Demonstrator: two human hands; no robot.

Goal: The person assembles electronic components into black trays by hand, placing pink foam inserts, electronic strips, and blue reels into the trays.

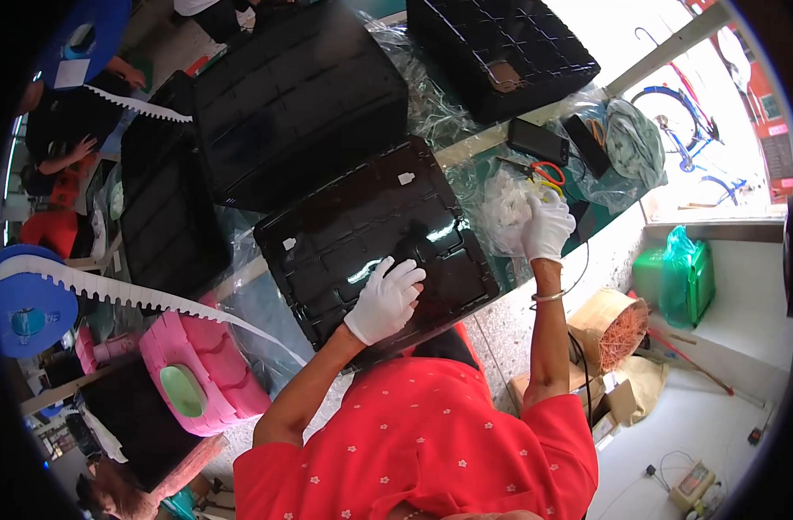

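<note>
A glossy black plastic tray-like panel point(375, 234) with moulded ridges lies in front of me, two small pale stickers on it. My left hand point(386, 302), in a white glove, rests on its near part, fingers laid out and holding nothing. To the right, my white-gloved right hand point(549, 227) is at a clump of crumpled clear plastic point(505, 208), its fingers curled. Just past the fingertips are scissors point(548, 166) with orange and yellow handles. Whatever those fingers pinch is hidden.
Large black crates point(301, 95) stand beyond the panel, another point(500, 52) at the far right. A black phone-like case point(537, 140) and a grey-green cloth point(634, 139) lie by the scissors. A pink stool-like item point(201, 368) is at left. Other people stand at far left.
</note>
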